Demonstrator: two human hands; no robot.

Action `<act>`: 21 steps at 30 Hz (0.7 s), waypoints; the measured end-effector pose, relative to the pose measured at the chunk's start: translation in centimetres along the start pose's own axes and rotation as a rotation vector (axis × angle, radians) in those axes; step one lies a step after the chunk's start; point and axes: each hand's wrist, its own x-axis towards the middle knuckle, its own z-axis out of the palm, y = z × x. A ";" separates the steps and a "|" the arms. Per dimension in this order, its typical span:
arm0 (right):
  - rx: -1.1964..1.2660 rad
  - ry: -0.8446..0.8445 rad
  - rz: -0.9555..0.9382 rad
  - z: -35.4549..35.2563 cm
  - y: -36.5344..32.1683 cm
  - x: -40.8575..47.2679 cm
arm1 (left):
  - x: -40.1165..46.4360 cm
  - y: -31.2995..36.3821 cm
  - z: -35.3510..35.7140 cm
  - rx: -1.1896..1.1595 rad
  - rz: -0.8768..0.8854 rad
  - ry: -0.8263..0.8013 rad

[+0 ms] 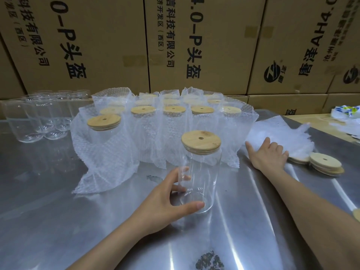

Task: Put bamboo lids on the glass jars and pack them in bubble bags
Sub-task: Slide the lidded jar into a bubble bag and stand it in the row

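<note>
While the left hand (167,199) grips a lidded glass jar (200,176) upright on the steel table (58,221), the right hand (269,154) lies flat on a stack of bubble bags (282,133).

The left thumb and fingers curl round the jar's lower wall; a bamboo lid (201,142) with a small centre hole sits on its mouth; the right hand's fingers are mostly straight, pressing the near edge of the bags; loose bamboo lids (325,165) lie just right of that hand; behind the jar stand rows of packed jars (165,121) in bubble wrap, lids showing; uncapped empty jars (39,117) cluster at far left; cardboard boxes (194,45) wall the back.
</note>
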 end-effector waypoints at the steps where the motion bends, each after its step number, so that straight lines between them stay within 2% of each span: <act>1: -0.018 0.009 0.007 0.0 0.0 0.0 | 0.0 0.0 0.0 -0.002 0.000 -0.001; 8: -0.039 0.157 -0.025 -0.8 0.0 -0.7 | 0.1 -0.1 0.0 -0.005 0.001 -0.003; 11: 0.044 0.234 -0.046 -1.3 0.2 -1.3 | 0.0 0.0 0.0 -0.005 0.000 0.000; 15: 0.305 0.390 -0.038 -2.2 0.5 -2.1 | -0.1 0.1 0.0 -0.014 0.008 -0.005; 21: 0.959 0.553 0.321 -4.1 1.3 -3.8 | -0.2 0.2 0.1 -0.013 0.022 0.004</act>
